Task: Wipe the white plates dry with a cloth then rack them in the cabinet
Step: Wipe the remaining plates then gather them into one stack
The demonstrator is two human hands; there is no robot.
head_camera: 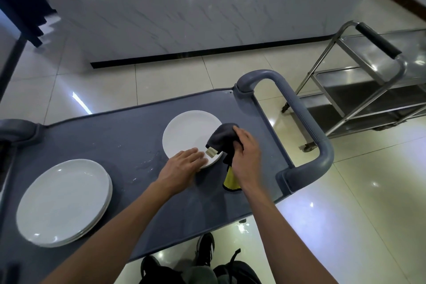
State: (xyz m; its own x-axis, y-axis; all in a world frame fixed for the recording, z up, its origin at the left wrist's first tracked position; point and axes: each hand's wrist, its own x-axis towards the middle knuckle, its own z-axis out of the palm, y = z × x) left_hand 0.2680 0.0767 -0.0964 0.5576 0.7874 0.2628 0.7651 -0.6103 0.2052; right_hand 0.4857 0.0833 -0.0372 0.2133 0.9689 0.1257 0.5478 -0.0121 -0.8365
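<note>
A single white plate (186, 132) lies flat on the grey cart top (129, 136). My left hand (182, 163) rests on the plate's near rim, fingers spread and flat, pressing it down. My right hand (245, 154) grips a dark grey cloth with a yellow underside (222, 138), bunched against the plate's right edge. A white tag on the cloth lies over the rim. A stack of white plates (62, 200) sits at the cart's near left. The cabinet is not in view.
Water drops glisten on the cart top left of the single plate. The cart's grey handle (306, 122) loops to the right. A steel trolley (368, 90) stands further right on the tiled floor. A marble wall runs behind. My shoes show below the cart.
</note>
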